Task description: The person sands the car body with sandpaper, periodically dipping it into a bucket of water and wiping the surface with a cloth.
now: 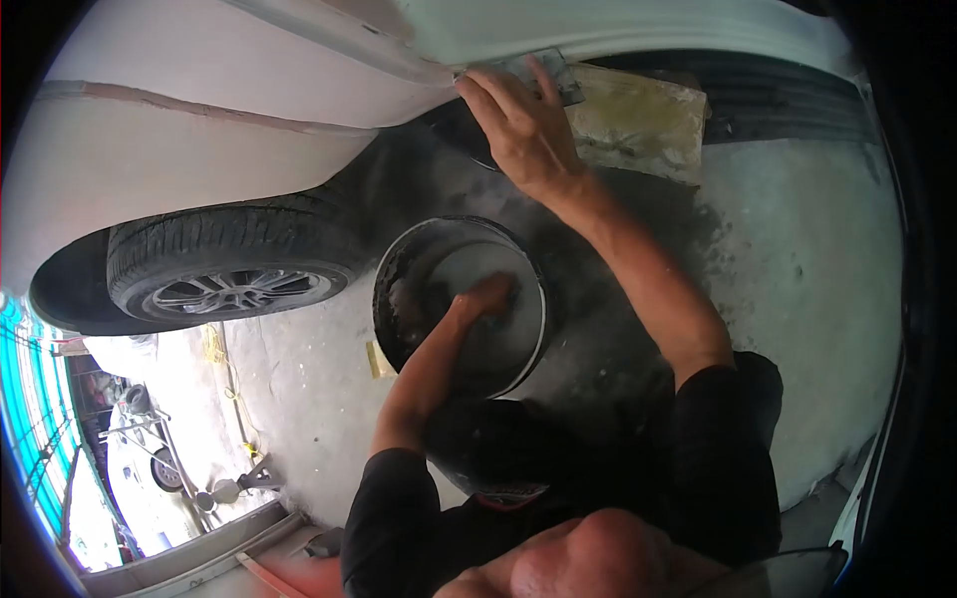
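While open floor borders the bucket, the left hand dips inside, grip indiscernible; the right hand holds a grey pad.

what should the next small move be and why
Probably lift the left hand from the bucket toward the car: it sits inside the bucket, while the right hand is already at the car's lower edge, fingers over a grey sheet.

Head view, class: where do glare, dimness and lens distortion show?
Head view: glare bleaches the floor at lower left; head view: the left hand looks dim and hazy inside the bucket; head view: corners go black, lines bow near the edges.
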Available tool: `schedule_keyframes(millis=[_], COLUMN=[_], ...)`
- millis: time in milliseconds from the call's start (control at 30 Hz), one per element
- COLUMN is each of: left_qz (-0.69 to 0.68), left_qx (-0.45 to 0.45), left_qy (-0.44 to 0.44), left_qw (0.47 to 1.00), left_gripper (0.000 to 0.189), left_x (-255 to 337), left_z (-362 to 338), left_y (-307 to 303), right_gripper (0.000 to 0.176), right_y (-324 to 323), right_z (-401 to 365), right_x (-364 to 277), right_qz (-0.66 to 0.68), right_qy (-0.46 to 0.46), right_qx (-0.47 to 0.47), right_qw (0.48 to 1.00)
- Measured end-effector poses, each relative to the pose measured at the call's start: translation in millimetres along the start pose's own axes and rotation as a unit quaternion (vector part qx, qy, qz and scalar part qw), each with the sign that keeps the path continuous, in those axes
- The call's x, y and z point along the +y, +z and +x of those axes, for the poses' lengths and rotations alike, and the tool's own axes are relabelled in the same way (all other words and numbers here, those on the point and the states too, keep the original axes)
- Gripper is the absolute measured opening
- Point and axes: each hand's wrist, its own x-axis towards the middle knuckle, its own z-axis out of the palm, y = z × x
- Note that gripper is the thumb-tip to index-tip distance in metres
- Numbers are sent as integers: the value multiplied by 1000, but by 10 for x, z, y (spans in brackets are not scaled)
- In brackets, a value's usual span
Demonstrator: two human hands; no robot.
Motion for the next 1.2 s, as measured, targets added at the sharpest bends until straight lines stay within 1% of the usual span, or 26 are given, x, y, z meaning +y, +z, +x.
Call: schedule_keyframes(millis=[33,67,133,167,233,267,300,333,400,467,500,533,567,600,667,700,767,800,833,867,933,967,1033,1067,1100,1200], left_qz=[1,-6,-13,-11,-3,-3,-4,-6,2,-3,-6,-10,-7,-4,13,24,25,20,15,15,22,18,3,8,13,15], left_qx=[8,9,21,23,30,24,25,28,26,11,7,3,5,10,20,25,26,29,31,23,1,15,30,29,23,9], left_qy=[10,-6,-34,-15,24,18,16,16,15,3,-4,-12,-16,-17,-5,1,11,16,22,8,-17,8,50,37,25,10], left_qw=[1000,1000,999,1000,999,1000,1000,999,1000,1000,1000,1000,1000,1000,1000,999,999,999,999,1000,1000,1000,998,999,999,1000], left_gripper=[49,49,48,48,49,49,49,49,48,47,46,46,46,46,46,45,45,45,44,45,45,47,49,49,50,49], left_x=[6,27,75,69,-2,-29,-3,28,37,13,52,73,77,93,62,29,-56,-65,-56,-12,-6,-39,-108,-131,-144,-100], left_z=[51,32,43,24,21,-35,-27,6,46,7,5,-36,-57,-16,86,105,79,76,47,60,113,148,44,58,50,121], left_y=[-9,39,-23,0,8,16,-26,-26,-41,54,-26,-74,-81,-94,-81,-43,87,50,37,23,21,-1,96,85,107,79], right_gripper=[35,34,32,29,27,26,25,25,26,25,25,24,26,27,28,28,22,19,21,21,22,21,19,18,20,22], right_y=[-16,-30,7,37,-29,-49,-83,-76,-18,-35,-57,-73,-96,-89,-32,-14,7,-41,-95,-88,-51,-33,13,19,-57,-174], right_z=[68,114,214,187,67,18,57,108,238,133,107,84,79,127,247,260,120,119,99,132,279,278,88,29,19,65], right_x=[-67,-204,-335,-296,-63,-32,-87,-192,-360,-232,-137,-109,-104,-150,-299,-333,-125,-55,-38,-71,-243,-298,-147,-13,79,88], right_qz=[31,61,273,264,100,19,-19,70,239,127,71,15,-16,72,238,247,99,24,-14,63,212,244,66,-26,-91,-120], right_qy=[61,127,178,154,67,25,26,74,170,104,67,31,22,70,169,163,66,13,-1,49,154,154,49,-12,-49,-21], right_qx=[-5,-11,33,59,26,10,14,16,25,17,16,14,4,6,11,35,31,31,8,-4,-24,0,16,26,-12,-61], right_qw=[998,990,945,950,992,999,999,995,956,986,995,999,1000,995,956,955,992,999,1000,997,965,957,997,999,995,991])
